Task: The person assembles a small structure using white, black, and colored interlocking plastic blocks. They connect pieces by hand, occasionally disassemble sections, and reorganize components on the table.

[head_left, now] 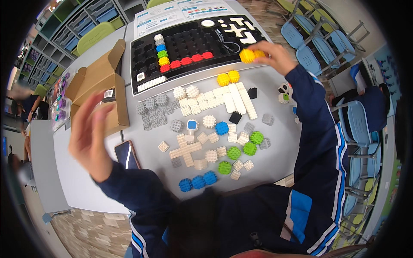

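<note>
From the head camera we see the right hand (275,55) reaching out over the table, its fingers closed on two joined yellow studded blocks (251,54), held at the right edge of the black sorting tray (142,56). Inside that tray sits a column and row of coloured blocks (162,58), white through blue, green, yellow and red. Our left hand (91,135) is raised above the open cardboard box (101,84), blurred, fingers spread and grasping nothing. On the grey table (279,150) lie two more yellow blocks (228,78), green blocks (246,148), blue blocks (198,181), and a phone (127,155).
</note>
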`<move>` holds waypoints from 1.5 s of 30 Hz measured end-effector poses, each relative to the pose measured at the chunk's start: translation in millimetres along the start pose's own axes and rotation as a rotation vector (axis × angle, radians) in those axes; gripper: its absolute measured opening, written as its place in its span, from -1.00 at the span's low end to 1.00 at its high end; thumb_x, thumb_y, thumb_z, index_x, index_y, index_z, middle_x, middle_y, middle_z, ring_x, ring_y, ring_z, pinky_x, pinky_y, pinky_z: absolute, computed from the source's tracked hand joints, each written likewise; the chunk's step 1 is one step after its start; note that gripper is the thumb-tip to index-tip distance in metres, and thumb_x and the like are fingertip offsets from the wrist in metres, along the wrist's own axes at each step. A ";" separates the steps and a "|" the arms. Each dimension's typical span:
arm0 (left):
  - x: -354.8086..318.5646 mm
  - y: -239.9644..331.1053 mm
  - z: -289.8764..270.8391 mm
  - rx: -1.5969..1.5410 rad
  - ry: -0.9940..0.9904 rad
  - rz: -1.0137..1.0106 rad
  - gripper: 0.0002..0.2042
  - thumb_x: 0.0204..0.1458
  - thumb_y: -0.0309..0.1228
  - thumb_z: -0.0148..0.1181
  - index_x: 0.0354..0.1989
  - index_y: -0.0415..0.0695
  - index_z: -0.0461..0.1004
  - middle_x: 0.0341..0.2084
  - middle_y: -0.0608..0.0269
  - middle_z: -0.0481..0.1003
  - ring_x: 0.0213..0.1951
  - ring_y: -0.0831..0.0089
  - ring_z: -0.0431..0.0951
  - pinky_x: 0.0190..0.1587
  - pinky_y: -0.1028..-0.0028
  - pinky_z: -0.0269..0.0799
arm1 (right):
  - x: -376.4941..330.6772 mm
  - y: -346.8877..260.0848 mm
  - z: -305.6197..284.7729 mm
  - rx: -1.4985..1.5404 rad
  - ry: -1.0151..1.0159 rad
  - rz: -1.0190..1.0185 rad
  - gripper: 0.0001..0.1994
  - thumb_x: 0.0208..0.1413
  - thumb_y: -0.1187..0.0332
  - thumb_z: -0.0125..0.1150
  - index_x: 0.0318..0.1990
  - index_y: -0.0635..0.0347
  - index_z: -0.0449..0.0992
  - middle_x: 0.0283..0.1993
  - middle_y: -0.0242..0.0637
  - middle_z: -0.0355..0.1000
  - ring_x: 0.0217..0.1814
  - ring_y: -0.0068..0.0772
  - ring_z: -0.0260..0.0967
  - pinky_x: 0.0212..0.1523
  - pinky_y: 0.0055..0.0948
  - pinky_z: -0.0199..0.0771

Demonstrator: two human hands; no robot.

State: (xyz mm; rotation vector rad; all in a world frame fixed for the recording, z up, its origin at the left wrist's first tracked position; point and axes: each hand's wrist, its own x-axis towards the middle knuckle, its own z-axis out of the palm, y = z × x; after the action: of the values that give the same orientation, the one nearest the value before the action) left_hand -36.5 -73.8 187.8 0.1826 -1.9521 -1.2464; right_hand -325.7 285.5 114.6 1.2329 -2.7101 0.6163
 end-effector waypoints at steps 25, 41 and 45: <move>-12.8 -36.1 -114.0 0.187 0.611 0.032 -0.65 0.27 -0.31 0.07 0.04 -0.40 0.45 -0.13 -0.06 0.56 -0.25 0.39 0.61 -0.08 0.48 0.49 | 216.7 -83.2 134.5 -0.201 -0.332 -0.173 -0.61 -0.06 0.15 0.42 -0.02 -0.16 0.58 -0.09 -0.39 0.57 -0.02 -0.24 0.53 -0.08 -0.24 0.52; -9.9 -36.2 -110.4 0.231 0.605 -0.018 -0.64 0.24 -0.31 0.12 0.00 -0.41 0.47 -0.17 -0.05 0.57 -0.25 0.38 0.62 -0.08 0.48 0.49 | 217.7 -87.5 138.5 -0.323 -0.329 -0.245 -0.65 -0.07 0.17 0.43 -0.08 -0.08 0.59 -0.10 -0.38 0.58 -0.03 -0.23 0.54 -0.13 -0.22 0.54; -9.7 -36.3 -110.4 0.238 0.611 -0.025 -0.64 0.24 -0.30 0.13 0.00 -0.41 0.47 -0.18 -0.03 0.58 -0.25 0.39 0.62 -0.07 0.48 0.49 | 218.7 -86.5 140.0 -0.298 -0.374 -0.226 -0.66 -0.06 0.21 0.43 -0.08 -0.06 0.59 -0.13 -0.37 0.58 -0.04 -0.24 0.54 -0.15 -0.23 0.54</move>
State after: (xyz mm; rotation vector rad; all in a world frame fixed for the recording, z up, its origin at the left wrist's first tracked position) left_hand 35.4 -164.7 174.8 0.6319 -1.5500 -0.8347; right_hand -397.1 25.1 69.9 1.6704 -2.7386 -0.0525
